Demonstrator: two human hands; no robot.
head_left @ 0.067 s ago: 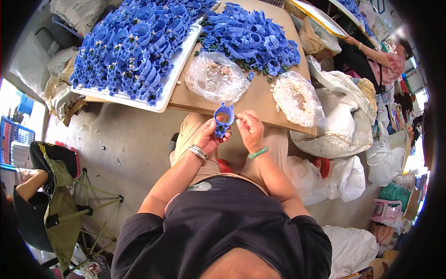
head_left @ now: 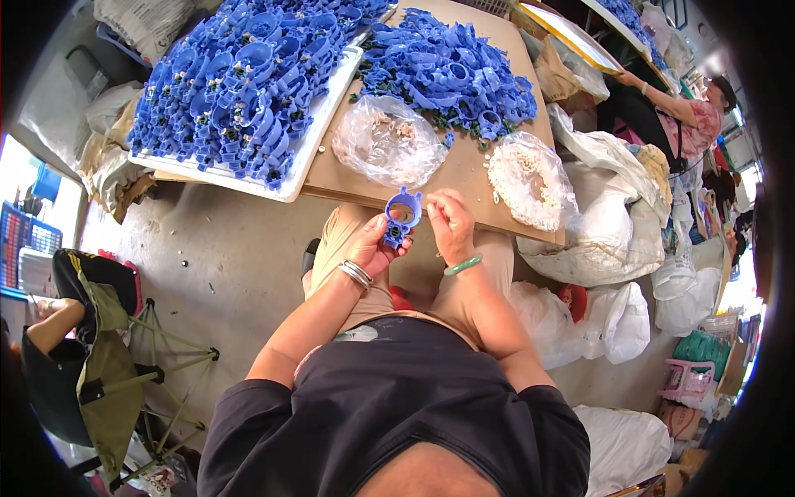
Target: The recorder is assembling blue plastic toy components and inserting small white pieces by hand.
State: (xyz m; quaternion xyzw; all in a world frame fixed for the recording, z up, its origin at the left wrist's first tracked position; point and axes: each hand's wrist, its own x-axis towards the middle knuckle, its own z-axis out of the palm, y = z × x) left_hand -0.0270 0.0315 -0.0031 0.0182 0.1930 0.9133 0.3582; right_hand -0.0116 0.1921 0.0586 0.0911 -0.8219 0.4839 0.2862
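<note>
My left hand (head_left: 370, 249) is closed around the lower end of a blue plastic part (head_left: 395, 234). Its round, open ring stands upward, with small knobs on the rim and dark bits lower down. Just right of the ring, apart from it, my right hand (head_left: 452, 230) has its fingers bent together in a pinch. Whatever those fingertips hold, if anything, is too small to make out. Both hands are over my lap, at the table's near edge. Beyond them lie a clear plastic bag (head_left: 387, 147) with a few pale pieces and another bag (head_left: 530, 186) full of small cream-coloured pieces.
A white tray (head_left: 290, 189) heaped with similar blue parts covers the table's left side. Behind the bags is a loose pile of blue parts (head_left: 451, 74) on the brown tabletop (head_left: 331, 178). White sacks (head_left: 596, 240) stand right; a folding stool (head_left: 112, 373) is left. Another person (head_left: 700, 116) works far right.
My right hand has moved slightly right, away from the blue part. My left hand still holds the part in nearly the same place.
</note>
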